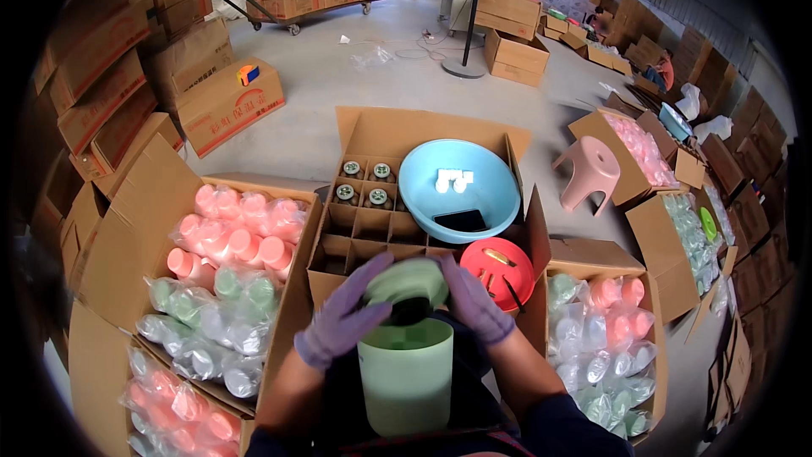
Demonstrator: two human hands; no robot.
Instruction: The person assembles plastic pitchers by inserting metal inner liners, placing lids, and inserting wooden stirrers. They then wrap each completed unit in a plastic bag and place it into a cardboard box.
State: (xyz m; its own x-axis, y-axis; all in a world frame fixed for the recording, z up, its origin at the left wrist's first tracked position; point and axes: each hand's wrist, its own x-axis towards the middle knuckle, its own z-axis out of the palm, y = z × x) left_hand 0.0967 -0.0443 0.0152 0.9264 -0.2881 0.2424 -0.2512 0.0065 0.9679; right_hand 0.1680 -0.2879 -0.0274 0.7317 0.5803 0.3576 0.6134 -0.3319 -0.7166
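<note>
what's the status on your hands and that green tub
Left hand and right hand on blurred green lid. Green tub below, uncovered. Blue basin and red dish beyond, not between hands and tub.

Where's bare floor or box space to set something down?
Floor between divided carton and fan. Compartments just nearer than the four bottles also look bare. Crowded: left carton and right carton, packed with bagged goods; left hand and right hand, green lid between them, green container below.
</note>
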